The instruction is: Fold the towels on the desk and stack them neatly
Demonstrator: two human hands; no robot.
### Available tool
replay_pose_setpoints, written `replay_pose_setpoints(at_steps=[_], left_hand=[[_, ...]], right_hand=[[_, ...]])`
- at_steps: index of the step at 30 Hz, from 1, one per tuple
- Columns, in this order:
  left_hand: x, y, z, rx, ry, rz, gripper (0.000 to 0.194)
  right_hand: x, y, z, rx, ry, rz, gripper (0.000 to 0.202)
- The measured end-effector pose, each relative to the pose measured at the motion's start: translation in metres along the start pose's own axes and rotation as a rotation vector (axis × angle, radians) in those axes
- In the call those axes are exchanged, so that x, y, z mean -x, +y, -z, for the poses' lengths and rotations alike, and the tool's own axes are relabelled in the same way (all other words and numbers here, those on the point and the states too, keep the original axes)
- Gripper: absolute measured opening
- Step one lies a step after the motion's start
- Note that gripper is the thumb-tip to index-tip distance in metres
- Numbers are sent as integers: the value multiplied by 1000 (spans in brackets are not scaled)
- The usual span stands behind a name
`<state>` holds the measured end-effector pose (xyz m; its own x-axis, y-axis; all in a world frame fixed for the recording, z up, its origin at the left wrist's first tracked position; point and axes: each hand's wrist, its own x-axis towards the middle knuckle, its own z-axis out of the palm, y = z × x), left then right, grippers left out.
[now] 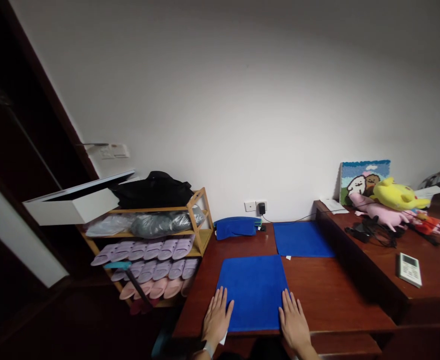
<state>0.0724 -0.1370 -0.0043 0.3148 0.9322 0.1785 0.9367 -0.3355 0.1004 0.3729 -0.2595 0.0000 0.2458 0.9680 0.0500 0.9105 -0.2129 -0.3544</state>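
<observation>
A blue cloth [255, 290] lies spread flat on the reddish-brown wooden table [332, 290], close to its front edge. My left hand [218, 316] rests on the cloth's left edge near the front corner, fingers stretched out. On the opposite edge lies my right hand [293, 318], also flat with its fingers extended. A white tag pokes out beneath the left wrist. Farther back on the table, a second blue cloth [303, 239] is laid flat at the right. Folded blue cloth [236, 227] sits against the wall at the back left.
Left of the table stands a wooden rack [200, 220] with several slippers [161, 250], a black bag [155, 191] and an open white box [77, 205]. A higher surface at right bears plush toys [398, 194], cables and a white remote [409, 270]. A charger [262, 208] is plugged into the wall.
</observation>
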Motion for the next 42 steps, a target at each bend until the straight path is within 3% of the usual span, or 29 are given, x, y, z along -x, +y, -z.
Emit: replay_pose_setpoints(at_steps=[3,5,7,13,16,18,20,27,30,33,37,42], left_hand=[[0,0,0,-11,45,-2,67],[-1,13,4,1,80,-21,65],[-4,39,10,37,94,-86,62],[-5,152,10,205,-19,-453,61],[2,173,0,238,-65,-470,61],[7,166,-5,231,-75,-452,63],[12,144,-7,200,-67,-416,64],[37,24,1,28,32,-150,66],[51,-7,1,-1,74,-77,67],[60,-17,-4,0,122,-67,66],[64,-14,-11,13,177,-49,65],[62,-11,-12,29,194,-34,64]], right_hand=[[4,5,-5,-27,29,39,66],[6,7,-9,-34,43,49,67],[6,8,-11,-31,52,48,67],[5,12,-17,-5,34,63,66],[4,15,-21,2,19,65,64],[3,16,-23,10,16,72,65],[3,15,-23,11,45,79,66],[6,7,-20,4,85,42,67],[10,7,-24,22,75,28,67],[15,11,-32,2,76,43,67],[16,15,-35,-17,88,45,66],[-16,7,-4,54,20,-19,70]])
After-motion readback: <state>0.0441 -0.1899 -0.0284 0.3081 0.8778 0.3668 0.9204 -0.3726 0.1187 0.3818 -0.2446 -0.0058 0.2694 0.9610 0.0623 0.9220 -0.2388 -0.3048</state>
